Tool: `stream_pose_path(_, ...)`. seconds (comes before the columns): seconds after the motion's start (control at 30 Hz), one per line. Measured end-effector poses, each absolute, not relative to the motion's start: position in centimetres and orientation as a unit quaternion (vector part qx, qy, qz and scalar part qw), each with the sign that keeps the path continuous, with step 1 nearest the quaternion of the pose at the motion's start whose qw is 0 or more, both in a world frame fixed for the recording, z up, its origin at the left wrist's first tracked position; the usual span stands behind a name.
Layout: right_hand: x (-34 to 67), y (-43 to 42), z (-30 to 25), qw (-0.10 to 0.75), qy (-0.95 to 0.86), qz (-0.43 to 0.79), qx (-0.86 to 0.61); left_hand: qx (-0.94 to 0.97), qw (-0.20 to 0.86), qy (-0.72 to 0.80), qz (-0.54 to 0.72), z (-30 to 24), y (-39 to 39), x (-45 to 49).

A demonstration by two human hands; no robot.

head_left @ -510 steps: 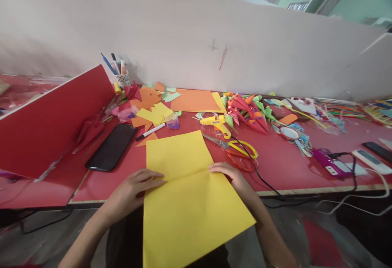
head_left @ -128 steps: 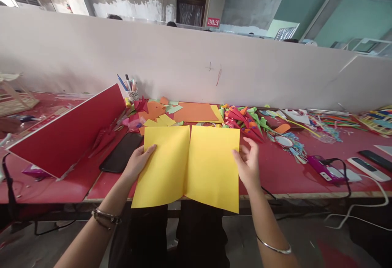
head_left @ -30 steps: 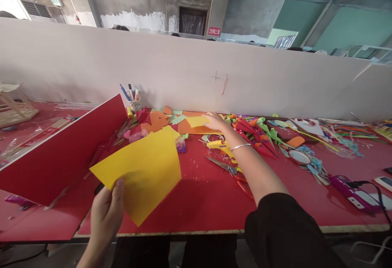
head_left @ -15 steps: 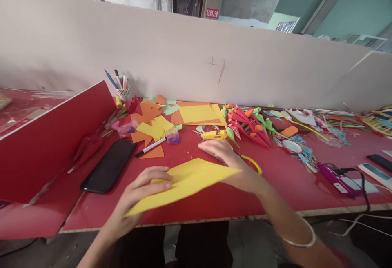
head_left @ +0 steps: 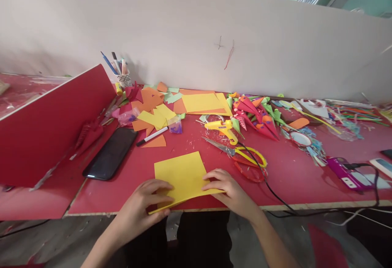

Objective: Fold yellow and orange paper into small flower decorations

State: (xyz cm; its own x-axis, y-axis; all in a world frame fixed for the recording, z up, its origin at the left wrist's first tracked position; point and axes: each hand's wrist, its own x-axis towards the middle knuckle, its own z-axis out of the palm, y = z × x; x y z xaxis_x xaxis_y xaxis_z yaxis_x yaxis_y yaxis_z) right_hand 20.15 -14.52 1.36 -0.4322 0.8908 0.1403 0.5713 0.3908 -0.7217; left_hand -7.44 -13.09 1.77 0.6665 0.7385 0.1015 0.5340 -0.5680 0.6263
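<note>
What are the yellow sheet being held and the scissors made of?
The yellow sheet looks like matte foam or paper: no shine, and its near edge curves. The scissors have grey blades with a dull sheen, probably metal, and smooth yellow handles, perhaps plastic.

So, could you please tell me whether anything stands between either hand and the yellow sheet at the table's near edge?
Nothing visible does: the left hand and the right hand both touch the yellow sheet. The scissors lie beyond the right hand, apart from the sheet.
</note>
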Motion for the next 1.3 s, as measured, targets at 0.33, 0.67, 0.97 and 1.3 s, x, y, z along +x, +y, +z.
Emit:
stream_pose_path(0.33, 17.6, -13.7, -0.5, 0.251, -0.729, 0.175, -0.612, 0.787, 0.109, 0.584, 0.166, -0.3, -13.9, -6.4)
stream_pose_path(0.67, 16.7, -13.4, -0.6, 0.19, -0.74, 0.08, -0.64, 0.77, 0.066, 0.615, 0.154, -0.6, -14.4, -6.1)
stream_pose_path(0.97, 16.5, -13.3, -0.6, 0.17, -0.742, 0.063, -0.645, 0.764, 0.044, 0.624, 0.157, -0.4, -14.3, -5.6)
stream_pose_path(1.3, 16.4, -13.5, -0.7, 0.136, -0.739, 0.05, -0.658, 0.796, -0.033, 0.584, 0.155, 0.3, -14.0, -5.5)
